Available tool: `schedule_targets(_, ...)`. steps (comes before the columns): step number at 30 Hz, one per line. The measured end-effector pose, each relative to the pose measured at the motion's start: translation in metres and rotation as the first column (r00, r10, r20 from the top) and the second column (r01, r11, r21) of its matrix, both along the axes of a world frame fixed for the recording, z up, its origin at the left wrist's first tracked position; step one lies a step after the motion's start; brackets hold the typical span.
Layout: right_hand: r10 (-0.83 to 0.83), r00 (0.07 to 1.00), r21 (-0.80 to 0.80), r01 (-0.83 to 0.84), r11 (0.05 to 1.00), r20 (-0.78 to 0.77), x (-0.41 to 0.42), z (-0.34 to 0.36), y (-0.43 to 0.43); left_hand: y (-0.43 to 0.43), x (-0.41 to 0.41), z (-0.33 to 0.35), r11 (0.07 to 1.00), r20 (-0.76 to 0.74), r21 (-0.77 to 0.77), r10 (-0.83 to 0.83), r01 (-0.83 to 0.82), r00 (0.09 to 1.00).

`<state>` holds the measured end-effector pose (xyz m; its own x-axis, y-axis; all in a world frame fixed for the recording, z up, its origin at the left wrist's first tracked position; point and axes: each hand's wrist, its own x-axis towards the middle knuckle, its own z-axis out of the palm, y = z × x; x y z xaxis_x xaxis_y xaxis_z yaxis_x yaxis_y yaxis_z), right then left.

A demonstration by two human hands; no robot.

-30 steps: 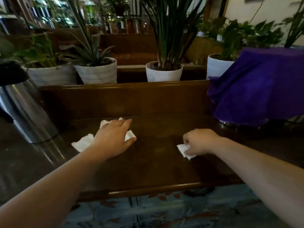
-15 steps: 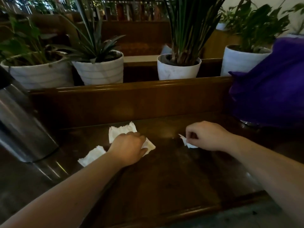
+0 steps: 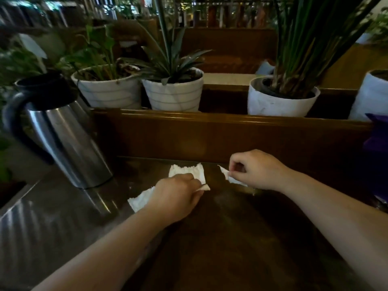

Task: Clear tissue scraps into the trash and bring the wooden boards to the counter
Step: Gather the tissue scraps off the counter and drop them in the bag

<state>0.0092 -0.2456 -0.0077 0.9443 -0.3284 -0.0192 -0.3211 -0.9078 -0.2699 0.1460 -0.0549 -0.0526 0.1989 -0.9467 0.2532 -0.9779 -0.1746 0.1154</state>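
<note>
The grip of the right hand point(image 3: 260, 170) is a pinch: thumb and forefinger are pressed together on a small white tissue scrap point(image 3: 227, 177), whose pointed end stands up from the dark wooden worktop point(image 3: 231, 238). The grip of the left hand point(image 3: 177, 196) is curled closed over a larger tissue scrap point(image 3: 189, 172); a corner of it comes out between the fingers point(image 3: 193, 181) at the right. A third piece of tissue point(image 3: 139, 199) shows at the left of this hand, partly under the wrist; I cannot tell if it is joined to the larger one.

All scraps lie near the back edge of the worktop, just before a raised wooden ledge point(image 3: 210, 133). The near part of the worktop is bare and gives free room. At the left stands a steel thermos jug point(image 3: 67, 135) with a black handle, well apart from the hands. A purple cloth point(image 3: 376, 148) is at the right edge.

Behind the ledge stand white plant pots point(image 3: 174, 95), each with a green plant in it.
</note>
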Motion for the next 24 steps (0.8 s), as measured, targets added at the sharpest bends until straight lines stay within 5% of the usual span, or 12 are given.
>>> schedule_targets(5,0.099,0.994,-0.016,-0.099,0.995,0.039,0.051,-0.008,0.012,0.042,0.025,0.02,0.974,-0.044,-0.172,0.14,-0.146,0.989)
schedule_targets(13,0.287,0.958,-0.153,-0.283,0.947,0.01,0.105,-0.024,0.042,0.094,0.043,0.02,0.926,-0.087,-0.2,0.31,-0.322,0.947)
schedule_targets(24,0.25,0.947,-0.222,-0.293,0.93,-0.204,0.128,-0.049,0.05,0.115,0.051,0.017,0.906,-0.072,-0.238,0.344,-0.351,0.936)
